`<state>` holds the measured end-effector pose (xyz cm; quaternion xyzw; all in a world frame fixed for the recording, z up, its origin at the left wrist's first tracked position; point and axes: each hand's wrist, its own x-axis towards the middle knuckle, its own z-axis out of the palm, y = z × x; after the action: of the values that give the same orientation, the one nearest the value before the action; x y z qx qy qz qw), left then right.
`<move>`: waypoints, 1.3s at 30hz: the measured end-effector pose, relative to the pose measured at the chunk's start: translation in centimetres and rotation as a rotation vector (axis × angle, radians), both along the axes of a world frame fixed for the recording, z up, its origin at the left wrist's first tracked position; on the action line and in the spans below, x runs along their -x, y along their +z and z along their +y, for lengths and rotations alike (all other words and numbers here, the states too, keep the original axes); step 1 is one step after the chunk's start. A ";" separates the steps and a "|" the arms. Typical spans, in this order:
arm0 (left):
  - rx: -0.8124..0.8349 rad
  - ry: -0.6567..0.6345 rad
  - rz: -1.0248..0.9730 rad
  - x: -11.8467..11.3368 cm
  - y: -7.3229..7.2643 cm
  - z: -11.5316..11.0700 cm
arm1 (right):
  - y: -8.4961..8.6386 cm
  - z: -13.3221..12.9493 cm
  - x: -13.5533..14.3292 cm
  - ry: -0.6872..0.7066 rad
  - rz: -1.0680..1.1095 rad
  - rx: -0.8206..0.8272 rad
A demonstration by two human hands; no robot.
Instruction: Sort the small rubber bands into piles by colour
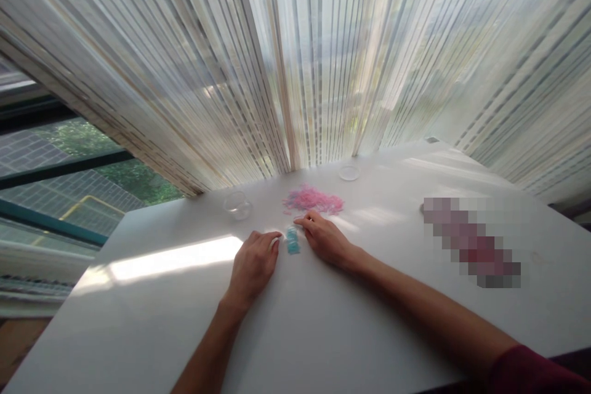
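On the white table (258, 332) lies a small stack of blue translucent pieces (292, 240), set between my two hands. My left hand (253, 265) is just left of the stack, its thumb and forefinger brought together; whatever is in that pinch is too small to name. To the right of the stack, my right hand (325, 239) rests with fingers pinched near the stack's far end, and I cannot make out what they hold. Just beyond the fingertips is a loose pile of thin pink pieces (314, 199), with a few bluish ones at its left side.
A clear round container (237, 205) stands left of the pink pile. A clear round lid (349, 173) lies near the back edge. A blurred-out reddish object (471, 246) is on the right. Striped sheer curtains (318, 61) hang behind the table.
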<state>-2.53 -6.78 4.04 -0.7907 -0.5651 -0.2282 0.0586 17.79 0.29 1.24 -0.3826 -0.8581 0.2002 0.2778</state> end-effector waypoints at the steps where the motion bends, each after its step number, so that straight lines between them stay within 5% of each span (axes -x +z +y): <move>1: 0.012 -0.011 0.007 0.0 -0.1 0.0 | 0.1 0.0 0.1 0.000 -0.039 -0.002; 39: 0.024 0.004 0.013 -0.1 -0.7 0.3 | -0.3 -0.3 0.4 -0.034 0.004 -0.036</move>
<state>-2.45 -6.52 3.30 -0.7918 -0.5689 -0.2160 0.0532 17.34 -0.01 0.93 -0.3915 -0.8545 0.1806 0.2898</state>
